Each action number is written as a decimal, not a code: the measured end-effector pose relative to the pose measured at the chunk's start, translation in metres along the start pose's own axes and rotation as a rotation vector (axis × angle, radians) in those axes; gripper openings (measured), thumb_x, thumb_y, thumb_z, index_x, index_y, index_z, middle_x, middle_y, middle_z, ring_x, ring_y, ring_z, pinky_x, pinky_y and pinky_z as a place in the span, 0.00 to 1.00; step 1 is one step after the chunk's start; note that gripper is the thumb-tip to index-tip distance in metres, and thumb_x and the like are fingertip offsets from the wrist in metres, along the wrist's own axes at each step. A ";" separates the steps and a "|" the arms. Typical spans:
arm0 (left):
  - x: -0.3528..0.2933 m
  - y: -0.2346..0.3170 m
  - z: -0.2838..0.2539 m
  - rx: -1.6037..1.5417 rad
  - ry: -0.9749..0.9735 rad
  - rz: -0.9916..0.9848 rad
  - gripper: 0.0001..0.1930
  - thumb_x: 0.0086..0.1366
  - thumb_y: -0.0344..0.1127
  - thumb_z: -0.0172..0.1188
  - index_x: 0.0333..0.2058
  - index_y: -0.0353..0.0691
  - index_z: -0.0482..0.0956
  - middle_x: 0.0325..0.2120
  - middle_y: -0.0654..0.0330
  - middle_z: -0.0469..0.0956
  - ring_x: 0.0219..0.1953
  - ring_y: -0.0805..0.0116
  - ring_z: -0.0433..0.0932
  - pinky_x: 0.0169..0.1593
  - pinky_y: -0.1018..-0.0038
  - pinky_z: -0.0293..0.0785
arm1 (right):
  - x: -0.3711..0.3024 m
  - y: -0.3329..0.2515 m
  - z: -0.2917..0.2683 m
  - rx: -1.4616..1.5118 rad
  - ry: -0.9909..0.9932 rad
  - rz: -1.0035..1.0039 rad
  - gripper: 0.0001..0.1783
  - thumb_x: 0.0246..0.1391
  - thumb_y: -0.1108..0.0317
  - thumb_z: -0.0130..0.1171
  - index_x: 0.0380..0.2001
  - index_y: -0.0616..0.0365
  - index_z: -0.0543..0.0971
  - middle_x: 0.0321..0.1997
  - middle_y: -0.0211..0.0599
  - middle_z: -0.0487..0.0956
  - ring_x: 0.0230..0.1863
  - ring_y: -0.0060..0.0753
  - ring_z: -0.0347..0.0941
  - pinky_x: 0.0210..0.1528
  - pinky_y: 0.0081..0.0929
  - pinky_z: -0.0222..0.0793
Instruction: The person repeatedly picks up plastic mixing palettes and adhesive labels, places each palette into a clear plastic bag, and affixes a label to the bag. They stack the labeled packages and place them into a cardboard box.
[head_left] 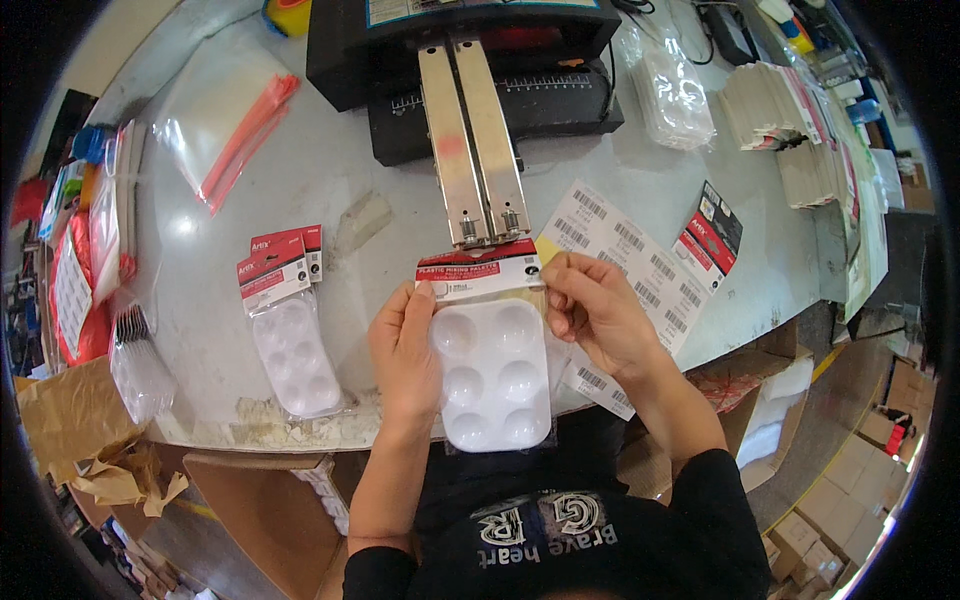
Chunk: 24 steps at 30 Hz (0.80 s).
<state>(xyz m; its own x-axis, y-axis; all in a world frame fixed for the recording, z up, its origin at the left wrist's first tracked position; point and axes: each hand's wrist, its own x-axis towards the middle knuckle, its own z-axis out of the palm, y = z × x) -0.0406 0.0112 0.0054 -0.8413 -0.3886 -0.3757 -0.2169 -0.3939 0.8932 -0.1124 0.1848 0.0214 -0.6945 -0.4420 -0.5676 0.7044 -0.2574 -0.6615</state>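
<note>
A white plastic paint palette (497, 380) with several round wells lies in front of me in a clear bag. A red and white folded header card (480, 279) sits across the bag's top. My left hand (406, 350) is closed on the card's left end, thumb on top. My right hand (598, 308) pinches the right end between thumb and fingers. The card's far edge meets the tips of two metal arms (476, 150) reaching toward me from a black machine (460, 60). Whether the card goes between those arms is hard to see.
Bagged palettes with header cards (293, 350) lie at left, below clear bags with red edges (235, 130). At right are a barcode label sheet (640, 275), a loose header card (708, 232), card stacks (765, 105) and wrapped palettes (672, 95). Cardboard boxes (265, 515) stand under the table edge.
</note>
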 end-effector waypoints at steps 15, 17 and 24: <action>0.039 -0.026 0.002 0.359 0.085 0.273 0.17 0.71 0.38 0.43 0.24 0.34 0.67 0.19 0.67 0.66 0.24 0.80 0.61 0.30 0.81 0.60 | 0.043 0.013 -0.015 -0.268 0.077 -0.261 0.07 0.56 0.70 0.55 0.28 0.62 0.74 0.19 0.29 0.72 0.20 0.20 0.68 0.24 0.17 0.63; 0.039 -0.034 0.002 0.280 0.055 0.253 0.17 0.71 0.38 0.43 0.23 0.35 0.64 0.18 0.67 0.64 0.24 0.81 0.59 0.29 0.81 0.58 | 0.043 0.014 -0.015 -0.239 0.038 -0.271 0.07 0.57 0.69 0.55 0.29 0.63 0.74 0.20 0.30 0.72 0.20 0.20 0.69 0.24 0.17 0.63; 0.028 -0.025 -0.068 1.347 0.050 0.675 0.17 0.68 0.38 0.43 0.43 0.34 0.76 0.39 0.52 0.78 0.45 0.58 0.75 0.50 0.63 0.67 | 0.030 -0.013 -0.048 -1.018 0.319 -0.861 0.11 0.58 0.72 0.48 0.40 0.63 0.77 0.20 0.42 0.76 0.16 0.31 0.74 0.21 0.27 0.68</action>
<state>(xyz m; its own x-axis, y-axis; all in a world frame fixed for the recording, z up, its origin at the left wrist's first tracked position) -0.0249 -0.0461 -0.0443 -0.9546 -0.2173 0.2038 -0.1094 0.8920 0.4386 -0.1496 0.2162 -0.0103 -0.9548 -0.2141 0.2063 -0.2842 0.4529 -0.8451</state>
